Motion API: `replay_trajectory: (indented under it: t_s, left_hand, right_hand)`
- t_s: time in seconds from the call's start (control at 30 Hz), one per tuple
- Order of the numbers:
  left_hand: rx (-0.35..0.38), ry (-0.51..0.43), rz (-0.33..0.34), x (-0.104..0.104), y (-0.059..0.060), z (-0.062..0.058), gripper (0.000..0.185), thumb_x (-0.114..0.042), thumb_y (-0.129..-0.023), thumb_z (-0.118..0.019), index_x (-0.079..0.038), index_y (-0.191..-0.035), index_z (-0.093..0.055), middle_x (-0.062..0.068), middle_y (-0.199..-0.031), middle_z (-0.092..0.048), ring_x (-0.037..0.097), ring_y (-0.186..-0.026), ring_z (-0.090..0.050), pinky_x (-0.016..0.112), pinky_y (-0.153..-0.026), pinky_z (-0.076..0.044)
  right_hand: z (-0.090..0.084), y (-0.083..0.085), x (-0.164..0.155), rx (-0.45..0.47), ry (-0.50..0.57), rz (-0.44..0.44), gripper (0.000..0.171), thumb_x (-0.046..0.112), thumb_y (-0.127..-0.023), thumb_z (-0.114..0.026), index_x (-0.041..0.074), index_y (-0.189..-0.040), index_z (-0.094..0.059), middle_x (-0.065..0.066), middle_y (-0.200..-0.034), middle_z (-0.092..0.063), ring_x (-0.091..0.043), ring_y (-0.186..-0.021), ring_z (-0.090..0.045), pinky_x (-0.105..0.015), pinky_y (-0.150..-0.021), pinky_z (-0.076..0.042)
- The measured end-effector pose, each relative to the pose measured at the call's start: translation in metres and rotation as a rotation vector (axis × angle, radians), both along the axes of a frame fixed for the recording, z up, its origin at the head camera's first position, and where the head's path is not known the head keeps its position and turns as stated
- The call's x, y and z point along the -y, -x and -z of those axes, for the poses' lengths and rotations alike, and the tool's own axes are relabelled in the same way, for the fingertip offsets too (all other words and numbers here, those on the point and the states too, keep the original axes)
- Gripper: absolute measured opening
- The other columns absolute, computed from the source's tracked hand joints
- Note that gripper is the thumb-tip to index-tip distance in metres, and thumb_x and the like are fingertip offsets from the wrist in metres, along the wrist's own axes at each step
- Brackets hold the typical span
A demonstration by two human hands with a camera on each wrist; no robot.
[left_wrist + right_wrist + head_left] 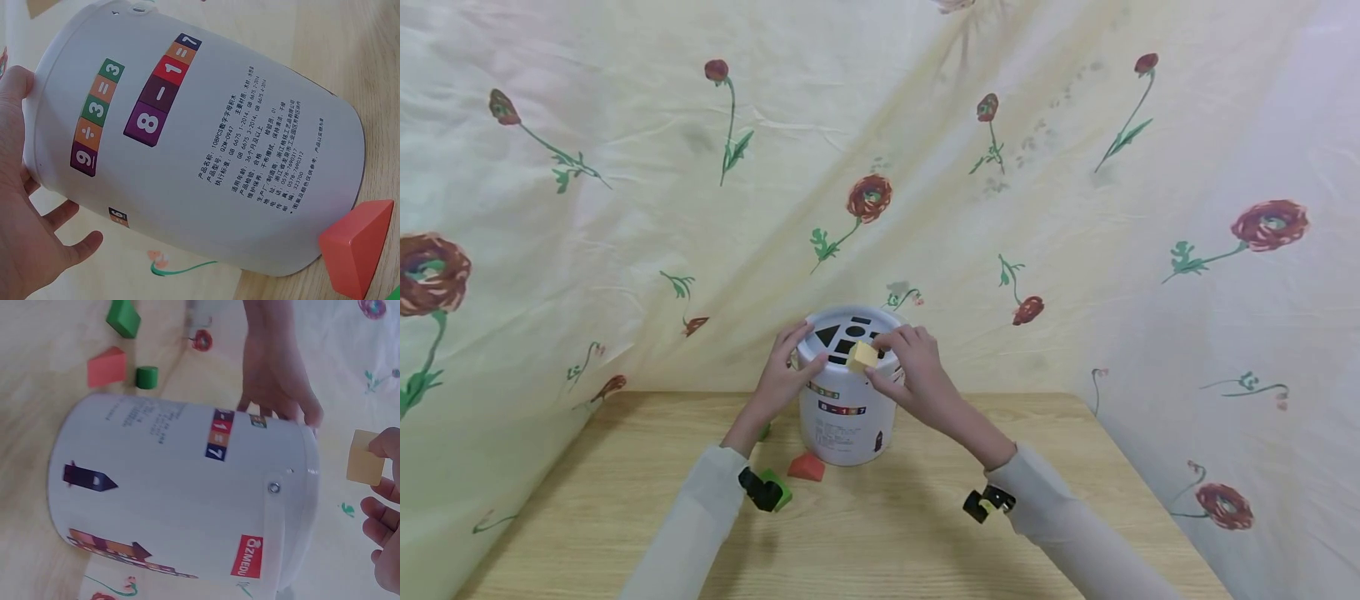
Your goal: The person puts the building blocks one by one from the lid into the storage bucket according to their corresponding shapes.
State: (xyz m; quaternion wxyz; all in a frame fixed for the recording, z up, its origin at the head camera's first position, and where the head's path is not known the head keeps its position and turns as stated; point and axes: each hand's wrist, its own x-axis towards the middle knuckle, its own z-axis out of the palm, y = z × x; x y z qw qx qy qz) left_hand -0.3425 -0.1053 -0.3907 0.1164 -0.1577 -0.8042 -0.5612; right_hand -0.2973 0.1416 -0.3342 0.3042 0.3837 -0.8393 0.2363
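Note:
A white bucket (pixel 847 417) with a shape-sorter lid (pixel 850 329) stands on the wooden table (pixel 880 533). My left hand (pixel 786 371) grips its upper left rim, thumb on the lid edge. My right hand (pixel 910 367) pinches a yellow block (pixel 862 356) over the lid's near right edge. The left wrist view shows the bucket wall (pixel 206 150) with number tiles, my left hand (pixel 31 206) on it and a red block (pixel 359 253) at its base. In the right wrist view the yellow block (pixel 365 466) sits at my right hand's fingertips (pixel 384 447), just past the bucket's (pixel 181 494) rim.
A red triangular block (pixel 806 467) and a green block (pixel 778 486) lie on the table left of the bucket. The right wrist view shows the red block (pixel 106 367), a green block (pixel 123 317) and a small green cylinder (pixel 147 377). A floral cloth (pixel 1075 208) hangs behind.

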Motion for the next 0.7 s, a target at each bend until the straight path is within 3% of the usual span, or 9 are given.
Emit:
replay_trajectory:
  t_s: [0.47, 0.7]
  left_hand:
    - [-0.009, -0.007, 0.013, 0.001, 0.002, 0.001, 0.071, -0.041, -0.098, -0.066, -0.017, -0.158, -0.038, 0.004, -0.168, -0.019, 0.037, -0.153, -0.024, 0.066, -0.118, -0.031]
    - [-0.009, -0.008, 0.031, 0.003, 0.003, 0.002, 0.07, -0.039, -0.098, -0.066, -0.017, -0.159, -0.037, 0.005, -0.169, -0.018, 0.037, -0.153, -0.023, 0.069, -0.118, -0.029]
  right_hand:
    - [-0.014, 0.035, 0.011, 0.031, 0.001, 0.061, 0.032, 0.021, -0.093, -0.074, 0.001, -0.116, -0.063, -0.016, -0.111, -0.06, -0.031, -0.102, -0.049, -0.051, -0.092, -0.04]
    - [-0.012, 0.048, 0.017, 0.12, -0.063, 0.125, 0.031, 0.024, -0.095, -0.072, 0.004, -0.117, -0.065, -0.015, -0.113, -0.059, -0.03, -0.104, -0.046, -0.048, -0.092, -0.039]
